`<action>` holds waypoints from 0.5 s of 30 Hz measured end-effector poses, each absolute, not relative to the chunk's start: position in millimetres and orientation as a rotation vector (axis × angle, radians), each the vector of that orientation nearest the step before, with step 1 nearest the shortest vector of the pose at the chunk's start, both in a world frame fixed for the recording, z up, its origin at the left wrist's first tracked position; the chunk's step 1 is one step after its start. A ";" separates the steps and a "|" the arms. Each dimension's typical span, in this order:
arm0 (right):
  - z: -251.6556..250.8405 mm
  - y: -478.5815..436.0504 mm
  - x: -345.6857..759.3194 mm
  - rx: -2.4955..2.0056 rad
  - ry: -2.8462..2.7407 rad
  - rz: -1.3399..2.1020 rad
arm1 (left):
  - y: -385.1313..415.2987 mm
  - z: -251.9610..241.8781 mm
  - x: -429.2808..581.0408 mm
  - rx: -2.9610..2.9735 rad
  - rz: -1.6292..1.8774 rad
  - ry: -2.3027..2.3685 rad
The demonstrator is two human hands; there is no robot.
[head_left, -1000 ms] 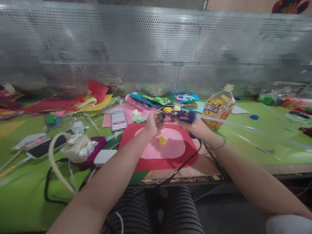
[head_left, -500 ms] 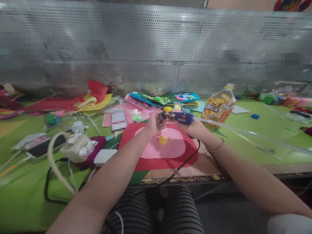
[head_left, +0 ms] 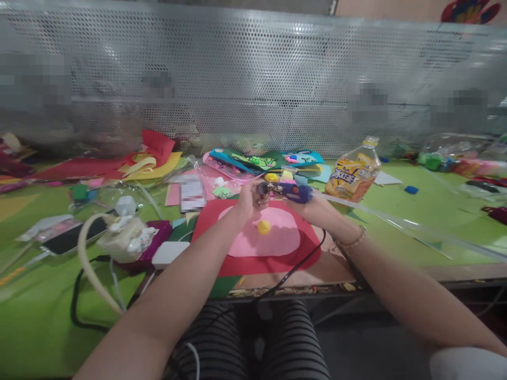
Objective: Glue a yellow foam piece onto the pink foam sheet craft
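My right hand [head_left: 311, 207] is closed around a dark blue hot glue gun [head_left: 295, 192]. A long clear glue stick [head_left: 366, 207] trails from its back end to the right, and a black cord hangs below. My left hand [head_left: 252, 199] is at the gun's front end with its fingers curled in; a small dark piece shows at the fingertips, too blurred to name. Under both hands lies a red sheet [head_left: 206, 253] with a pink rounded sheet [head_left: 245, 245] on top. A small yellow round piece [head_left: 263, 227] sits on the pink sheet.
A bottle of orange liquid [head_left: 354, 171] stands at the right. To the left are a power strip with plugs [head_left: 124, 240], a phone [head_left: 75, 236] and cables. Coloured felt pieces [head_left: 154, 153] lie further back, before a perforated metal panel [head_left: 253, 79].
Both hands keep almost the same pose at the glue gun, with the gun shifted very slightly. The whole view has moved a little.
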State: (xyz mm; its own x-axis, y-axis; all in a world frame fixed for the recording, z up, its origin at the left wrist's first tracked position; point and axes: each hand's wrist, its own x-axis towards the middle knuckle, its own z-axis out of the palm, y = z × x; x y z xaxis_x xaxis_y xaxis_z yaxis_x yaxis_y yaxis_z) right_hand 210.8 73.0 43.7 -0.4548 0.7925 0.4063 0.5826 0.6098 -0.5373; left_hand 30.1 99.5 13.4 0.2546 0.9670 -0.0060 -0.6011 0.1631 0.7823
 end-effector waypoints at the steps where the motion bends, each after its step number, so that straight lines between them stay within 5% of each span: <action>1: 43.2 73.4 211.0 -1.082 -2.200 0.424 | 99.3 13.5 30.0 0.754 1.220 0.592; 15: 41.1 73.8 212.7 -1.049 -2.174 0.483 | 100.5 13.0 28.2 0.741 1.231 0.571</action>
State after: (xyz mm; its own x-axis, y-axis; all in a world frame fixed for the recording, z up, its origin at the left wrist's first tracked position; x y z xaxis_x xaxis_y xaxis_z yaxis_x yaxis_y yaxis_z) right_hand 212.7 73.8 41.1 -0.4551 0.7923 0.4064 0.5459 0.6088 -0.5757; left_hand 28.2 100.5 13.0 0.2485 0.9686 0.0029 -0.6236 0.1577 0.7656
